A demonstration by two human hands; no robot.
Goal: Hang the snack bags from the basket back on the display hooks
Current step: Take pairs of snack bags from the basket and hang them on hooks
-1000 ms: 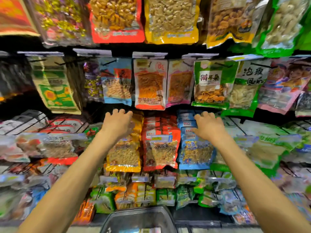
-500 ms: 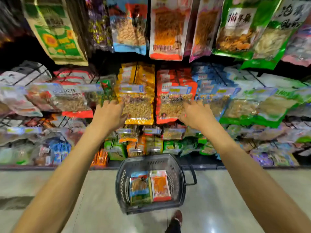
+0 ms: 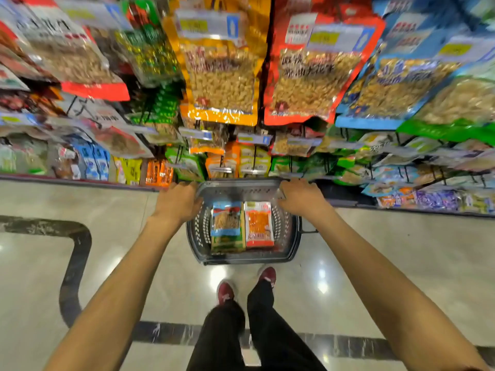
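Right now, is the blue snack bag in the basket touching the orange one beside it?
Cannot tell. In the head view the blue snack bag and the orange snack bag lie side by side in the basket, but blur hides any contact or gap between their edges.

Left hand [image 3: 178, 202], right hand [image 3: 300, 198] dropped from hanging bags to basket [image 3: 242, 259].

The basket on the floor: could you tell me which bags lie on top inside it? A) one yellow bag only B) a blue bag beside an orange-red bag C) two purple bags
B: in the basket, a blue bag lies beside an orange-red bag.
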